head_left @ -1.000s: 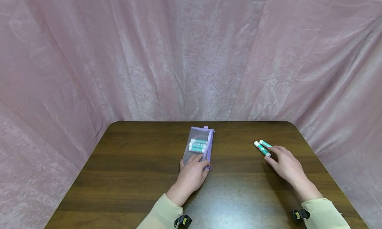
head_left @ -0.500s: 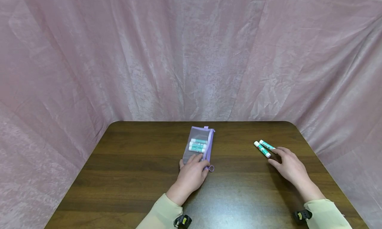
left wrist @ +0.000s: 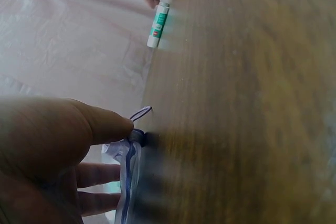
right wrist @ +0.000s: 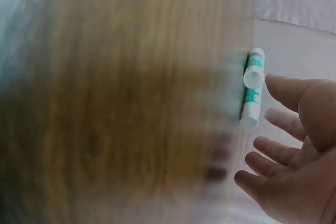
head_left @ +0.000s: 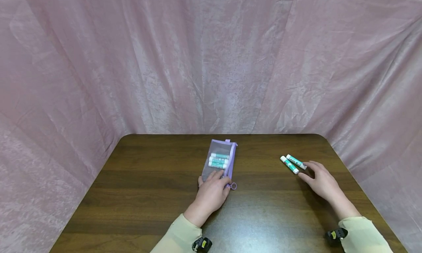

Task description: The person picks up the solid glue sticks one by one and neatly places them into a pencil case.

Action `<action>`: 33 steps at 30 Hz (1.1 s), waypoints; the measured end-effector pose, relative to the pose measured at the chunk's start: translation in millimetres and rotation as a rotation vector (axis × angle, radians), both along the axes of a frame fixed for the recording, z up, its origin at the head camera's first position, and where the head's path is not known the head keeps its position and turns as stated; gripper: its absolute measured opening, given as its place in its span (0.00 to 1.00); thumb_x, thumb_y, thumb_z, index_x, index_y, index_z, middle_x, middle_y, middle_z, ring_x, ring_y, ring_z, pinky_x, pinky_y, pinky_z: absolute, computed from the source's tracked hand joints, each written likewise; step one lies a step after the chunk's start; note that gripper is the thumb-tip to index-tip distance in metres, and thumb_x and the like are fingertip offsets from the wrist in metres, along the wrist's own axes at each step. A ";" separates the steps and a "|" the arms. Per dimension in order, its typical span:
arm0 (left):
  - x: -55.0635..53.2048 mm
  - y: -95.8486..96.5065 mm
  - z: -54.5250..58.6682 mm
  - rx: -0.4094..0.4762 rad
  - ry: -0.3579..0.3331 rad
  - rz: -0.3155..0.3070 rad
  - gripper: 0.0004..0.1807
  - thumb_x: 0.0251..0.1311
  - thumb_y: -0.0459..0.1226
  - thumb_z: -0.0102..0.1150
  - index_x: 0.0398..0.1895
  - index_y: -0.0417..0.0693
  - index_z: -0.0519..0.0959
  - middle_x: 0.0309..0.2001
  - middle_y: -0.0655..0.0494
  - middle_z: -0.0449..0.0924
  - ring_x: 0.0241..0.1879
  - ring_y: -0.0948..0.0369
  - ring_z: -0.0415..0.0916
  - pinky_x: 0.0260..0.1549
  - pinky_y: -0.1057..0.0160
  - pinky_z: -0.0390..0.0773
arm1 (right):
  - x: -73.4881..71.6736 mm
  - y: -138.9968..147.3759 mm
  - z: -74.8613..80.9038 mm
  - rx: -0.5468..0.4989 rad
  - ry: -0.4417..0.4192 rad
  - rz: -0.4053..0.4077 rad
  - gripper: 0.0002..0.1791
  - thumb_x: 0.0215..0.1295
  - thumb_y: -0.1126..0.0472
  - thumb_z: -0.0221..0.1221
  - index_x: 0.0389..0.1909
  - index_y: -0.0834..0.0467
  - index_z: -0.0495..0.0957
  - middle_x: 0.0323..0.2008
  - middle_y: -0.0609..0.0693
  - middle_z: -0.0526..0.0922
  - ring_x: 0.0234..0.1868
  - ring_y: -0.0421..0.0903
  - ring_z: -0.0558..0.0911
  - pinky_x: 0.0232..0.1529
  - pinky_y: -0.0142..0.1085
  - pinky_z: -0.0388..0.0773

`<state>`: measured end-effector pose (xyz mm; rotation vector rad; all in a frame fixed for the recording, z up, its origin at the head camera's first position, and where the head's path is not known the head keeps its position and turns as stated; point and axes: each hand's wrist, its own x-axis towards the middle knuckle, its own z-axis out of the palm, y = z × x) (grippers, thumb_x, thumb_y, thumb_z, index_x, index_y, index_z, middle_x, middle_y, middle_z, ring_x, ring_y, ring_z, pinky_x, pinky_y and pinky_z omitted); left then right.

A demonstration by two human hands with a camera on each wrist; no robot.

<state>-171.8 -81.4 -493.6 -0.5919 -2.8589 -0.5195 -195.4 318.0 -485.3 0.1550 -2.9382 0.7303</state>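
Note:
A mesh pouch [head_left: 217,146] with lilac edging and a zipper lies flat on the table, several white-and-green glue sticks [head_left: 218,160] showing through it. My left hand [head_left: 211,196] rests on its near end, thumb and forefinger pinching the zipper corner beside the ring pull [head_left: 233,186]. At the right, two like tubes lie side by side: a nearer glue stick [head_left: 289,164] and a farther glue stick [head_left: 296,161]. My right hand [head_left: 324,183] hovers at their near ends, fingers loosely bent and apart. In the right wrist view, both glue sticks [right wrist: 253,77] stand clear of the thumb [right wrist: 286,90].
The brown wooden table [head_left: 148,194] has rounded far corners. A pink curtain [head_left: 211,62] hangs behind it and along both sides. Small black devices are strapped at both wrists, such as the left camera [head_left: 202,244].
My right hand has drawn back a little to the right, uncovering the farther glue stick's near end. My left hand keeps its place on the pouch; the ring pull shows more fully.

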 end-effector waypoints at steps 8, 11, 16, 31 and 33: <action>-0.6 0.0 0.8 0.003 -0.009 0.004 0.05 0.67 0.43 0.63 0.44 0.60 0.84 0.66 0.50 0.75 0.66 0.42 0.69 0.51 0.20 0.59 | -8.1 7.6 -1.7 -0.021 -0.024 -0.008 0.34 0.73 0.47 0.59 0.68 0.68 0.66 0.64 0.75 0.67 0.65 0.74 0.66 0.57 0.68 0.63; -0.7 -0.2 1.4 0.005 -0.014 0.002 0.05 0.67 0.43 0.63 0.44 0.60 0.84 0.66 0.50 0.75 0.66 0.42 0.69 0.52 0.19 0.59 | -12.4 11.5 -3.0 -0.016 -0.025 0.002 0.35 0.74 0.48 0.58 0.68 0.70 0.65 0.64 0.76 0.68 0.64 0.74 0.66 0.58 0.67 0.63; -0.5 -0.2 1.0 0.005 -0.012 0.001 0.04 0.67 0.43 0.63 0.43 0.60 0.84 0.65 0.50 0.75 0.66 0.41 0.69 0.51 0.19 0.59 | -19.0 16.0 -5.0 -0.019 -0.067 0.009 0.38 0.75 0.44 0.56 0.69 0.71 0.64 0.65 0.76 0.66 0.65 0.75 0.64 0.59 0.68 0.62; 0.0 -0.3 -1.3 0.012 -0.015 0.004 0.04 0.68 0.43 0.63 0.43 0.60 0.83 0.66 0.50 0.75 0.66 0.43 0.69 0.52 0.19 0.59 | -29.9 19.1 -2.6 -0.004 -0.110 -0.003 0.33 0.75 0.46 0.56 0.66 0.69 0.70 0.64 0.75 0.68 0.65 0.75 0.65 0.57 0.68 0.63; -0.2 -0.1 -1.3 0.013 -0.017 0.005 0.04 0.68 0.43 0.63 0.43 0.60 0.83 0.66 0.50 0.75 0.66 0.43 0.69 0.52 0.19 0.58 | -30.7 19.2 -1.4 0.001 -0.109 -0.010 0.32 0.75 0.46 0.56 0.65 0.68 0.71 0.64 0.75 0.69 0.64 0.75 0.66 0.56 0.68 0.64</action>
